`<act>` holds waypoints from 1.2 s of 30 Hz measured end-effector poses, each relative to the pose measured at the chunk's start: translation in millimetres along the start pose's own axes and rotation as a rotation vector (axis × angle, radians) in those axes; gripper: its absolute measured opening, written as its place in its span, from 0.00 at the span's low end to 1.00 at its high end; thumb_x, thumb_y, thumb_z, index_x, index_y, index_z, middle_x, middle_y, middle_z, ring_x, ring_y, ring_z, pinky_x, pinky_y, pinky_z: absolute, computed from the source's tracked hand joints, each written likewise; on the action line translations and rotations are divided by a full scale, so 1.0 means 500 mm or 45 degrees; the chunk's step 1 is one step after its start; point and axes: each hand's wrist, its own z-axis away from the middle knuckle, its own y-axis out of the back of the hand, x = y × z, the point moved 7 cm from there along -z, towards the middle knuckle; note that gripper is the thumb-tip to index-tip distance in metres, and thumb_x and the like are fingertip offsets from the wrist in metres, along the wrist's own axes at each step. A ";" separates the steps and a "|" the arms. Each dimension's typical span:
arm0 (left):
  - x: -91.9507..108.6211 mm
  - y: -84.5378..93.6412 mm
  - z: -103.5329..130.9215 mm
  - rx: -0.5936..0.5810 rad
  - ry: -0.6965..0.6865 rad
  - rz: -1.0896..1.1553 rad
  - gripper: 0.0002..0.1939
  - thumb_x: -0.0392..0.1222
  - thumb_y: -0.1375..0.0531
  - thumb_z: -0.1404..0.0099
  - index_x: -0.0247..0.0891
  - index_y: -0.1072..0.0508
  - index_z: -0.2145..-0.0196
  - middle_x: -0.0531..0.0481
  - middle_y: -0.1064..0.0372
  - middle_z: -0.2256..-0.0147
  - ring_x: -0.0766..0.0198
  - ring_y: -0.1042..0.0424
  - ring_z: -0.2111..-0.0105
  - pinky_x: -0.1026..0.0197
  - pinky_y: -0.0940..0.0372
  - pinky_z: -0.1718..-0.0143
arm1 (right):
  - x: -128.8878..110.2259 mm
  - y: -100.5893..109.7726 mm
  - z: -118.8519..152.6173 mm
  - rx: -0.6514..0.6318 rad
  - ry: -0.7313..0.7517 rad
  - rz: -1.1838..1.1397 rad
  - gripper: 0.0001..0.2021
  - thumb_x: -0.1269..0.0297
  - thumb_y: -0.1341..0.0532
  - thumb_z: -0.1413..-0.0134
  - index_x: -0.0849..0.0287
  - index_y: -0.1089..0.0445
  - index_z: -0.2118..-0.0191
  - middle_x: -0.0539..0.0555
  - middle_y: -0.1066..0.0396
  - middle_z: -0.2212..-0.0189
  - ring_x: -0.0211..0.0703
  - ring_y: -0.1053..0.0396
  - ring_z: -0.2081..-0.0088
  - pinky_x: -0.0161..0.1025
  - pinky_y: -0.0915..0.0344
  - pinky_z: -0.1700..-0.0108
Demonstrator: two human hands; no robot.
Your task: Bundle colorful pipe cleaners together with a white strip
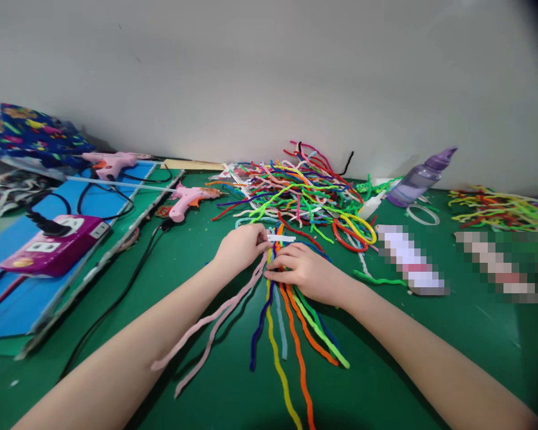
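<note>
Several colourful pipe cleaners (273,340) fan toward me from a short white strip (281,238) at the table's middle. My left hand (243,246) is closed, its thumb and fingertips pinching at the top of a pink pipe cleaner (206,318) beside the strip's left end. Just below the strip, my right hand (302,269) reaches across the strands, its fingertips gripping the pipe cleaners close to the pink one. Dark blue, yellow, light blue, orange and green ends trail out beneath my right hand, which partly hides their upper parts.
Behind my hands lies a tangled pile of pipe cleaners (291,185). A pink glue gun (190,200), its black cord (125,286) and a purple power strip (56,246) occupy the left. A purple bottle (415,182) and white glue bottle (371,206) stand at the right.
</note>
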 end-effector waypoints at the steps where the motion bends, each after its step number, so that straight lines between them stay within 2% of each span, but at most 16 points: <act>1: 0.001 0.001 0.001 0.008 -0.005 -0.006 0.09 0.48 0.42 0.41 0.40 0.31 0.70 0.53 0.29 0.71 0.65 0.33 0.73 0.65 0.46 0.75 | 0.003 0.004 0.001 0.044 -0.020 -0.046 0.18 0.76 0.51 0.40 0.55 0.31 0.50 0.54 0.29 0.55 0.42 0.37 0.50 0.47 0.41 0.46; 5: 0.006 0.005 0.006 0.027 -0.039 -0.055 0.09 0.48 0.43 0.41 0.39 0.31 0.70 0.52 0.28 0.70 0.64 0.32 0.72 0.65 0.46 0.75 | 0.035 0.040 0.008 0.343 -0.288 -0.149 0.19 0.72 0.52 0.40 0.56 0.33 0.47 0.54 0.30 0.52 0.42 0.35 0.49 0.45 0.35 0.48; 7: 0.006 0.006 0.006 0.025 -0.040 -0.072 0.11 0.49 0.44 0.41 0.39 0.30 0.70 0.51 0.28 0.70 0.64 0.32 0.72 0.65 0.46 0.76 | 0.045 0.053 0.012 0.426 -0.381 -0.135 0.18 0.68 0.52 0.39 0.53 0.31 0.49 0.53 0.30 0.52 0.44 0.34 0.49 0.44 0.33 0.48; 11: 0.006 0.007 0.005 0.026 -0.031 -0.083 0.15 0.53 0.46 0.39 0.39 0.30 0.71 0.51 0.28 0.71 0.64 0.31 0.73 0.65 0.45 0.75 | 0.037 0.058 0.007 0.452 -0.335 -0.072 0.15 0.57 0.49 0.40 0.43 0.24 0.64 0.47 0.27 0.56 0.45 0.33 0.48 0.38 0.32 0.49; 13: 0.007 0.008 0.006 0.044 -0.029 -0.104 0.16 0.53 0.48 0.38 0.40 0.30 0.71 0.51 0.28 0.71 0.63 0.31 0.72 0.65 0.44 0.75 | 0.031 0.056 0.004 0.469 -0.284 -0.035 0.14 0.54 0.48 0.42 0.43 0.24 0.67 0.46 0.26 0.57 0.45 0.34 0.48 0.37 0.32 0.49; 19: 0.033 0.020 0.021 0.186 -0.040 -0.439 0.15 0.47 0.53 0.33 0.38 0.31 0.66 0.47 0.29 0.66 0.61 0.30 0.70 0.63 0.42 0.73 | 0.025 0.052 0.004 0.510 -0.221 -0.033 0.12 0.56 0.47 0.42 0.44 0.26 0.59 0.49 0.28 0.53 0.43 0.32 0.49 0.36 0.32 0.48; 23: 0.088 0.028 0.034 0.257 -0.266 -0.595 0.15 0.42 0.55 0.32 0.35 0.32 0.66 0.44 0.32 0.67 0.59 0.31 0.64 0.61 0.39 0.64 | 0.049 0.059 0.015 0.529 -0.343 -0.044 0.15 0.62 0.49 0.39 0.51 0.29 0.52 0.52 0.27 0.55 0.44 0.30 0.53 0.44 0.29 0.50; 26: 0.128 0.016 0.049 0.238 -0.440 -0.536 0.16 0.45 0.55 0.31 0.35 0.31 0.65 0.44 0.33 0.65 0.57 0.33 0.60 0.58 0.38 0.59 | 0.076 0.069 0.030 0.598 -0.405 -0.030 0.16 0.64 0.52 0.38 0.50 0.29 0.53 0.53 0.26 0.58 0.44 0.29 0.55 0.43 0.28 0.54; 29: 0.157 -0.011 0.066 0.194 -0.562 -0.397 0.19 0.50 0.53 0.32 0.33 0.33 0.56 0.42 0.33 0.56 0.56 0.35 0.54 0.56 0.40 0.51 | 0.098 0.070 0.042 0.680 -0.373 0.011 0.16 0.62 0.52 0.38 0.44 0.26 0.59 0.52 0.25 0.62 0.41 0.28 0.57 0.37 0.28 0.58; 33: 0.167 -0.044 0.079 0.195 -0.584 -0.406 0.27 0.52 0.50 0.34 0.26 0.38 0.46 0.35 0.38 0.46 0.52 0.42 0.44 0.54 0.46 0.42 | 0.113 0.056 0.044 0.753 -0.256 0.101 0.17 0.61 0.52 0.38 0.44 0.25 0.63 0.52 0.24 0.68 0.40 0.27 0.60 0.36 0.28 0.61; 36: 0.164 -0.055 0.080 0.193 -0.537 -0.501 0.28 0.51 0.49 0.34 0.24 0.38 0.46 0.32 0.39 0.45 0.50 0.42 0.43 0.52 0.46 0.42 | 0.133 0.041 0.038 0.719 -0.315 0.149 0.18 0.62 0.52 0.38 0.47 0.25 0.66 0.53 0.24 0.69 0.38 0.26 0.62 0.36 0.29 0.60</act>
